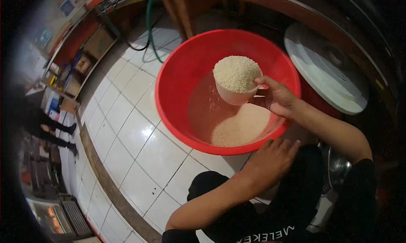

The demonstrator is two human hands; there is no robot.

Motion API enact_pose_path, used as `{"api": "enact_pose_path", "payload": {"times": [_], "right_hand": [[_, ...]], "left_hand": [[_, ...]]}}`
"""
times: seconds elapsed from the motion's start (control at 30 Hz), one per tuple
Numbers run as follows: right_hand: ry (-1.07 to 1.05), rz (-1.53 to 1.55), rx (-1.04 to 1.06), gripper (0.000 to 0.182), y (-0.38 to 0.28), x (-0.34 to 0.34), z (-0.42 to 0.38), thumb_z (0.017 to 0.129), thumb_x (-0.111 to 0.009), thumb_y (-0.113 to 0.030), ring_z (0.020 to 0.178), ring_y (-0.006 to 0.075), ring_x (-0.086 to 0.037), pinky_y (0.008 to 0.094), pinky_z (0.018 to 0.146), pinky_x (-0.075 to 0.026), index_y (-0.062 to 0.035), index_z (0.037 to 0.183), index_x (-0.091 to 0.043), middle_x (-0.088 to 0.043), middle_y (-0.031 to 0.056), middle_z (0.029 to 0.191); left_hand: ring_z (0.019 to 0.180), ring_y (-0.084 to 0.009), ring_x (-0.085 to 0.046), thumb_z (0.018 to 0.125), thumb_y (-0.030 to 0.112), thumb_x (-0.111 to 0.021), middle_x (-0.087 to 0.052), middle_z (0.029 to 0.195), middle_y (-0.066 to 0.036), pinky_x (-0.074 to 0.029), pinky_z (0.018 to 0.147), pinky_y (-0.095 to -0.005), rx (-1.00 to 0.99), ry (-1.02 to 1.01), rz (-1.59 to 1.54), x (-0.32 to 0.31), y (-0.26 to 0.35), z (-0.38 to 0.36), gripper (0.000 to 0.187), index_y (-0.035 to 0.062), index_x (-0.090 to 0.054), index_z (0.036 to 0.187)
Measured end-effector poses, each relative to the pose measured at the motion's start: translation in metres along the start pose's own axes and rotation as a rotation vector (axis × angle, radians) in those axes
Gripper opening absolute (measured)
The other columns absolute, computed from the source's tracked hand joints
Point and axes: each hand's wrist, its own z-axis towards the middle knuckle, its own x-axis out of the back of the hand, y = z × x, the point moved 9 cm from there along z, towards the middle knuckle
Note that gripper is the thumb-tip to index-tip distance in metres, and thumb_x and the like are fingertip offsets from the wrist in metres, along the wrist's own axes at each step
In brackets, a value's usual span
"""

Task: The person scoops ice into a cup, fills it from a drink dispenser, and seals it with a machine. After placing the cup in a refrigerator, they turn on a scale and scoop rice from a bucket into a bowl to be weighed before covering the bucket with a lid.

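My right hand (277, 97) grips a whitish plastic cup (235, 97) by its side, thumb at the rim. Uncooked rice (237, 73) is heaped above the cup's rim. Some grains are falling from its left side into a large red basin (173, 56). Inside the basin, below the cup, lies a pile of rice (241, 131). My left hand (272, 158) rests on my dark-clothed knee, close to the basin's near rim. Its fingers are stretched out and hold nothing.
A large white lid (325, 67) leans at the right of the basin. Metal ware (338, 169) lies by my right leg. A green hose (149, 27) hangs behind the basin onto white floor tiles (135, 135). At far left, another person (46, 124) stands near shelves (80, 61).
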Motion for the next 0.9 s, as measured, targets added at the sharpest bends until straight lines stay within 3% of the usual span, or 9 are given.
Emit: {"api": "enact_pose_path", "payload": {"times": [0.2, 0.33, 0.57, 0.7, 0.77, 0.8, 0.83, 0.87, 0.9], "right_hand": [[0.140, -0.004, 0.181, 0.044, -0.056, 0.043, -0.112, 0.084, -0.069, -0.028, 0.094, 0.0219, -0.063, 0.0364, 0.090, -0.052, -0.0042, 0.119, -0.057, -0.064, 0.0123, 0.108], [0.139, 0.008, 0.232, 0.044, -0.068, 0.105, -0.198, 0.091, -0.061, -0.029, 0.101, 0.0209, -0.064, 0.0355, 0.082, -0.058, -0.0037, 0.126, -0.052, -0.063, 0.0117, 0.116], [0.716, 0.135, 0.417, 0.046, -0.034, 0.215, -0.371, 0.090, -0.063, -0.029, 0.105, 0.0238, -0.062, 0.0390, 0.084, -0.055, -0.0035, 0.127, -0.052, -0.064, 0.0137, 0.117], [1.016, 0.027, 0.419, 0.053, 0.006, 0.310, -0.447, 0.087, -0.069, -0.022, 0.106, 0.0253, -0.061, 0.0408, 0.083, -0.055, -0.0020, 0.129, -0.046, -0.062, 0.0148, 0.117], [1.238, -0.240, 0.384, 0.060, 0.018, 0.354, -0.463, 0.081, -0.075, -0.015, 0.106, 0.0255, -0.061, 0.0416, 0.081, -0.056, -0.0016, 0.130, -0.044, -0.060, 0.0157, 0.118], [1.334, -0.519, 0.244, 0.070, 0.013, 0.355, -0.459, 0.074, -0.079, -0.010, 0.107, 0.0226, -0.060, 0.0356, 0.083, -0.053, -0.0007, 0.133, -0.043, -0.058, 0.0156, 0.119], [1.470, -1.270, 0.300, 0.079, 0.019, 0.387, -0.467, 0.069, -0.083, -0.014, 0.114, 0.0275, -0.056, 0.0396, 0.090, -0.050, -0.0016, 0.134, -0.042, -0.055, 0.0170, 0.123], [1.364, -1.669, 0.392, 0.085, 0.020, 0.368, -0.453, 0.063, -0.085, -0.015, 0.120, 0.0341, -0.051, 0.0429, 0.095, -0.047, -0.0006, 0.134, -0.041, -0.049, 0.0201, 0.131], [1.258, -1.779, 0.217, 0.084, 0.027, 0.369, -0.441, 0.062, -0.083, -0.013, 0.124, 0.0392, -0.046, 0.0441, 0.098, -0.045, -0.0038, 0.135, -0.042, -0.043, 0.0225, 0.134]], "left_hand": [[0.115, -0.0359, -0.051, 0.087, 0.018, -0.063, -0.052, 0.122, -0.022, -0.042, 0.102, -0.0432, 0.024, -0.104, -0.031, -0.005, 0.012, -0.003, 0.062, -0.0015, -0.038, 0.140], [0.115, -0.0361, -0.052, 0.085, 0.019, -0.066, -0.054, 0.121, -0.021, -0.041, 0.102, -0.0439, 0.042, -0.175, -0.017, -0.001, 0.017, -0.002, 0.064, 0.0025, -0.040, 0.141], [0.119, -0.0386, -0.051, 0.078, 0.013, -0.073, -0.054, 0.127, -0.021, -0.042, 0.102, -0.0447, 0.195, -0.213, -0.048, 0.004, 0.007, 0.005, 0.071, 0.0106, -0.043, 0.142], [0.115, -0.0359, -0.052, 0.082, 0.018, -0.071, -0.054, 0.123, -0.017, -0.043, 0.099, -0.0452, 0.175, -0.216, -0.014, 0.005, 0.016, 0.008, 0.066, 0.0044, -0.043, 0.140], [0.115, -0.0364, -0.052, 0.082, 0.018, -0.071, -0.054, 0.122, -0.018, -0.043, 0.099, -0.0454, 0.146, -0.217, 0.003, 0.005, 0.015, 0.010, 0.066, 0.0043, -0.043, 0.140], [0.114, -0.0370, -0.052, 0.082, 0.017, -0.071, -0.054, 0.122, -0.018, -0.043, 0.098, -0.0457, 0.126, -0.213, 0.022, 0.004, 0.017, 0.011, 0.065, 0.0042, -0.043, 0.139], [0.120, -0.0404, -0.050, 0.078, 0.015, -0.073, -0.053, 0.128, -0.022, -0.040, 0.103, -0.0458, 0.192, -0.240, -0.027, 0.002, 0.013, 0.012, 0.071, 0.0106, -0.042, 0.143], [0.120, -0.0404, -0.050, 0.078, 0.015, -0.073, -0.053, 0.128, -0.022, -0.040, 0.103, -0.0458, 0.148, -0.209, -0.039, 0.004, 0.017, 0.013, 0.071, 0.0106, -0.042, 0.143], [0.118, -0.0373, -0.052, 0.083, 0.018, -0.069, -0.056, 0.126, -0.019, -0.042, 0.100, -0.0473, 0.094, -0.159, 0.022, 0.009, 0.019, 0.009, 0.066, 0.0121, -0.042, 0.143]]}}
